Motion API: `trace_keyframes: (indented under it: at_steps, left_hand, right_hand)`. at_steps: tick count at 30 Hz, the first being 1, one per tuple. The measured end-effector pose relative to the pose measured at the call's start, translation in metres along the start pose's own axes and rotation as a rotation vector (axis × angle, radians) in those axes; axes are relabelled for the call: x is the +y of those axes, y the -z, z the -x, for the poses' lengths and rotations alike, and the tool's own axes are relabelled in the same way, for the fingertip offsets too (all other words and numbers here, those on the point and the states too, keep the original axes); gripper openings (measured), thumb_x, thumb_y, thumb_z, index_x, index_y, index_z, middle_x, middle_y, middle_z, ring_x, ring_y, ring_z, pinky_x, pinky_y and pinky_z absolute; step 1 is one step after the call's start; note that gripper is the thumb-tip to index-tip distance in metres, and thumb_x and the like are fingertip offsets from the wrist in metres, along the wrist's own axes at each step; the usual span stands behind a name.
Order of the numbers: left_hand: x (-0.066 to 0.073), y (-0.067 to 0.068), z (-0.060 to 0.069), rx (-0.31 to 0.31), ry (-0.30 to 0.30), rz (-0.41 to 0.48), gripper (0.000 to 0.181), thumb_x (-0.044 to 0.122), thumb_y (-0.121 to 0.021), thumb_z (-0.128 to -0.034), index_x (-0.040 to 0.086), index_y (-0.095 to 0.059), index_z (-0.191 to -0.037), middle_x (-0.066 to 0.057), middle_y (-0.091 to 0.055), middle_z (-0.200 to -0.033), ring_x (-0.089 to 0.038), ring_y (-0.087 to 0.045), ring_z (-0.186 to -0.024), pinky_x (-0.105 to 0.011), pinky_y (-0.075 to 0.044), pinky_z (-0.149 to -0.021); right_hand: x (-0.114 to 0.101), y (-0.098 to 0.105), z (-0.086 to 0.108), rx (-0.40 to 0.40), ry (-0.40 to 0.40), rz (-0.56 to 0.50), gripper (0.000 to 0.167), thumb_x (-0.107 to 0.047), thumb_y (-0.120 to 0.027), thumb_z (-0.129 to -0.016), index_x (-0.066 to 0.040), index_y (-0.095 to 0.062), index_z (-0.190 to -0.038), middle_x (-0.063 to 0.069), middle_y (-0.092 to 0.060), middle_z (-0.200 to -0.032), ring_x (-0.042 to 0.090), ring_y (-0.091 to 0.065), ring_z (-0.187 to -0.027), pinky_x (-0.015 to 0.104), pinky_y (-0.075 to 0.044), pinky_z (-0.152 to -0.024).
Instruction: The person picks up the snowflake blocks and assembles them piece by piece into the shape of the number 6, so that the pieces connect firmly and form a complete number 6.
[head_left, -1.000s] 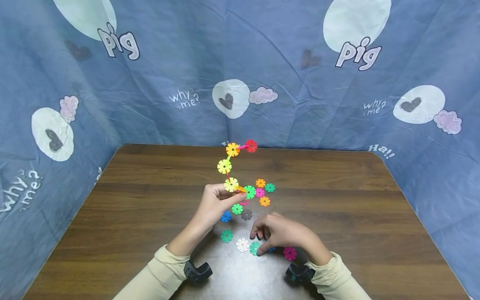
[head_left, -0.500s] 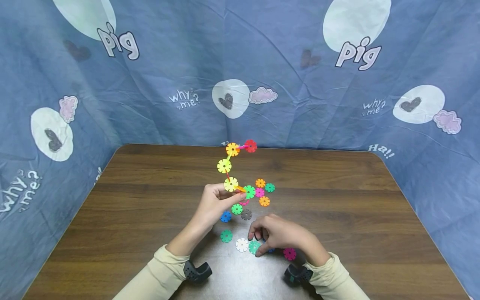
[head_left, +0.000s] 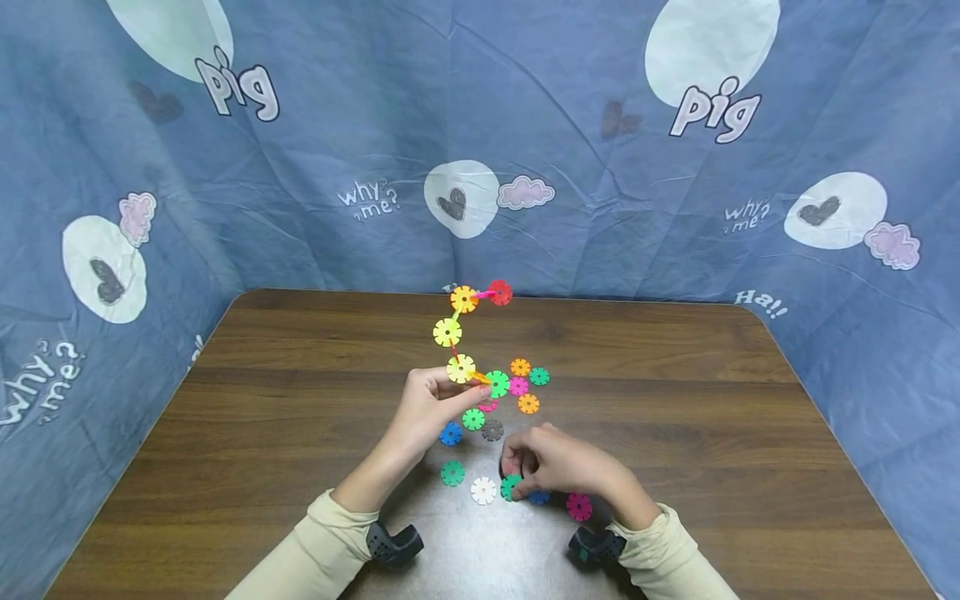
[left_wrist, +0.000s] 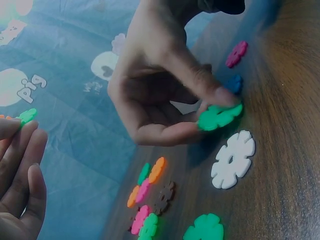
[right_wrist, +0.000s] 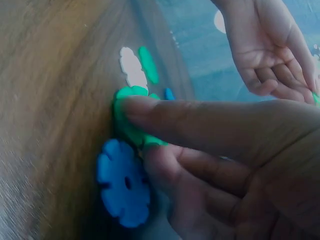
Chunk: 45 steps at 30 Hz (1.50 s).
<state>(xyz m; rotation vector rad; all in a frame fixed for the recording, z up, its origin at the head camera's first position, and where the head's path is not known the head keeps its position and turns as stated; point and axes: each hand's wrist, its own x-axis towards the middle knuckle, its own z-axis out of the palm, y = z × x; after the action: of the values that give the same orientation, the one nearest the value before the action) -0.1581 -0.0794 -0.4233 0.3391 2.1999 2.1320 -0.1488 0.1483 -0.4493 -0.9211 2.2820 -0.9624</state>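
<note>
My left hand [head_left: 429,408] pinches the lower end of a chain of linked plastic snowflake discs [head_left: 447,332], near its bright green disc [head_left: 498,384]. The chain rises through yellow and orange discs to a red one at the top. Low over the table, my right hand [head_left: 566,462] pinches a green snowflake disc [left_wrist: 220,117] between thumb and finger. In the left wrist view that disc is tilted, with one edge raised. Beside it lie a white disc [head_left: 483,491] and a blue disc [right_wrist: 123,183]; in the head view, the right hand partly covers the blue one.
Loose discs lie on the wooden table [head_left: 300,467]: a magenta one [head_left: 579,507] at the right, a darker green one [head_left: 452,473] at the left, and several more beyond the hands, including a grey one [head_left: 492,430]. A blue patterned cloth [head_left: 315,150] hangs behind.
The right thumb and fingers have closed on the green disc and moved it slightly upward in the head view, showing more of the blue disc. The left hand and chain stay nearly still.
</note>
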Motion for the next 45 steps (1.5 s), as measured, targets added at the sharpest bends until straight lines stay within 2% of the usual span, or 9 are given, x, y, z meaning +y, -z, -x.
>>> trace_keyframes:
  at_steps: [4,8,11,15,21,26,31,38,45]
  left_hand:
    - [0.000,-0.001,0.000,-0.002,0.007,0.008,0.021,0.011,-0.080,-0.0897,-0.007,-0.076,-0.099,-0.027,-0.077,-0.095,-0.013,-0.077,-0.080,-0.033,-0.063,-0.078]
    - [-0.001,-0.002,0.001,-0.005,-0.004,0.009,0.020,0.009,-0.080,-0.0894,-0.007,-0.076,-0.098,-0.028,-0.077,-0.094,-0.011,-0.076,-0.078,-0.036,-0.063,-0.078]
    - [-0.001,-0.002,0.002,-0.012,-0.008,0.016,0.019,0.008,-0.080,-0.0893,-0.008,-0.075,-0.099,-0.029,-0.077,-0.094,-0.010,-0.077,-0.076,-0.035,-0.064,-0.077]
    - [-0.001,-0.002,0.002,-0.021,0.000,0.032,0.018,0.006,-0.080,-0.0890,-0.009,-0.075,-0.100,-0.030,-0.076,-0.094,-0.010,-0.077,-0.075,-0.030,-0.063,-0.075]
    - [0.000,-0.002,0.002,-0.040,-0.006,0.049,0.018,0.004,-0.079,-0.0892,-0.010,-0.074,-0.100,-0.036,-0.073,-0.096,-0.009,-0.077,-0.073,-0.030,-0.063,-0.075]
    - [0.001,-0.002,0.001,-0.058,0.012,0.027,0.018,0.005,-0.078,-0.0897,-0.009,-0.074,-0.099,-0.030,-0.076,-0.095,-0.010,-0.077,-0.075,-0.032,-0.063,-0.077]
    - [0.002,-0.002,0.001,-0.051,0.034,0.028,0.019,0.005,-0.078,-0.0892,-0.010,-0.074,-0.101,-0.023,-0.079,-0.094,-0.011,-0.078,-0.078,-0.035,-0.063,-0.080]
    - [0.001,0.000,0.000,-0.048,0.017,0.054,0.020,0.004,-0.079,-0.0886,-0.011,-0.074,-0.101,-0.022,-0.079,-0.092,-0.023,-0.079,-0.080,-0.038,-0.064,-0.081]
    - [0.002,0.003,-0.001,-0.049,0.009,0.037,0.019,0.005,-0.080,-0.0883,-0.009,-0.076,-0.100,-0.024,-0.078,-0.091,-0.016,-0.079,-0.078,-0.038,-0.064,-0.079]
  right_hand:
    - [0.000,0.013,0.004,0.106,0.020,-0.018,0.010,-0.008,-0.081,-0.089,-0.011,-0.071,-0.090,-0.005,-0.072,-0.080,-0.001,-0.063,-0.069,0.020,-0.056,-0.063]
    - [-0.003,0.032,0.010,0.326,0.063,-0.026,0.007,-0.010,-0.080,-0.089,-0.013,-0.076,-0.093,-0.002,-0.076,-0.083,0.001,-0.068,-0.073,0.025,-0.059,-0.063]
    - [-0.007,0.045,0.011,0.469,0.098,-0.106,0.009,-0.008,-0.082,-0.088,-0.011,-0.078,-0.095,0.003,-0.079,-0.087,0.008,-0.073,-0.078,0.028,-0.061,-0.067]
    - [-0.012,0.055,0.010,0.575,0.130,-0.222,0.010,-0.006,-0.082,-0.087,-0.006,-0.078,-0.096,0.010,-0.079,-0.089,0.014,-0.076,-0.078,0.031,-0.063,-0.067]
    - [-0.014,0.057,0.010,0.633,0.155,-0.250,0.010,-0.003,-0.081,-0.087,-0.004,-0.077,-0.096,0.013,-0.079,-0.090,0.006,-0.075,-0.080,0.029,-0.063,-0.069]
    - [-0.013,0.055,0.010,0.625,0.215,-0.249,0.011,0.004,-0.079,-0.086,-0.002,-0.079,-0.095,0.017,-0.078,-0.091,0.004,-0.074,-0.077,0.032,-0.063,-0.067]
    - [-0.013,0.050,0.006,0.643,0.297,-0.195,0.015,0.008,-0.079,-0.084,-0.004,-0.080,-0.094,0.016,-0.080,-0.091,0.010,-0.076,-0.074,0.038,-0.064,-0.064]
    - [-0.016,0.044,0.003,0.716,0.387,-0.079,0.022,0.013,-0.080,-0.081,-0.006,-0.081,-0.092,0.010,-0.081,-0.091,0.018,-0.079,-0.082,0.030,-0.064,-0.067]
    - [-0.017,0.038,-0.003,0.752,0.433,-0.053,0.019,0.012,-0.080,-0.081,-0.004,-0.081,-0.092,0.013,-0.081,-0.093,0.022,-0.080,-0.086,0.029,-0.064,-0.070]
